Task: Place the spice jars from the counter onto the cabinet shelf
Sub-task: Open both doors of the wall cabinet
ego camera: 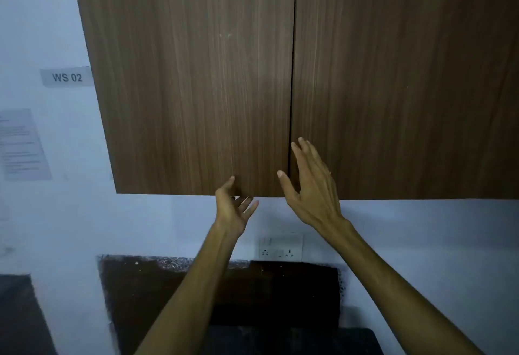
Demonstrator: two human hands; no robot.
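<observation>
Both hands are reaching the shut cabinet doors (196, 87): left hand (234, 208) spread under the bottom edge, right hand (311, 186) spread, empty. Fingertips risk slipping off the handleless edge.

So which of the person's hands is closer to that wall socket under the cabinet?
The left hand. It sits below the cabinet door's bottom edge, just above and left of the wall socket. The right hand is raised higher, in front of the doors.
</observation>
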